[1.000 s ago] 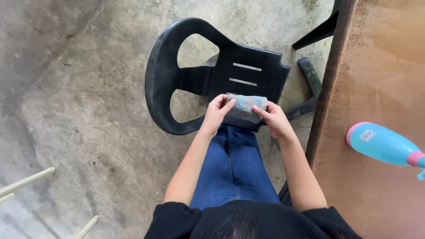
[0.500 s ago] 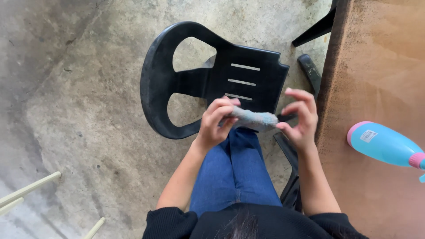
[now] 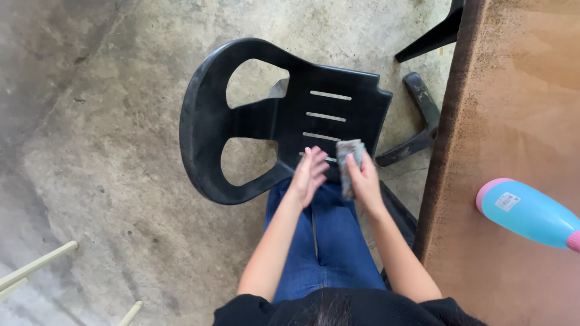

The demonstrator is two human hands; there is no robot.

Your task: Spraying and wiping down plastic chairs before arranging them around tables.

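My right hand [image 3: 367, 181] holds a small folded grey-blue cloth [image 3: 348, 164] upright, just above my knees in blue jeans [image 3: 320, 241]. My left hand [image 3: 309, 175] is beside it, fingers apart, palm facing the cloth and not gripping it. Both hands hover in front of a black plastic chair [image 3: 205, 121] that lies tipped over on the concrete floor, its slotted seat facing me.
A brown wooden table [image 3: 519, 121] fills the right side, its edge close to my right arm. On it lies a blue and pink bottle-shaped object [image 3: 525, 211]. Black chair legs [image 3: 423, 102] stick out near the table edge. Pale rods [image 3: 36, 265] lie at bottom left.
The cloth was held stretched between both hands. Now my left hand has let go and opened, and my right hand alone holds the cloth, turned upright.
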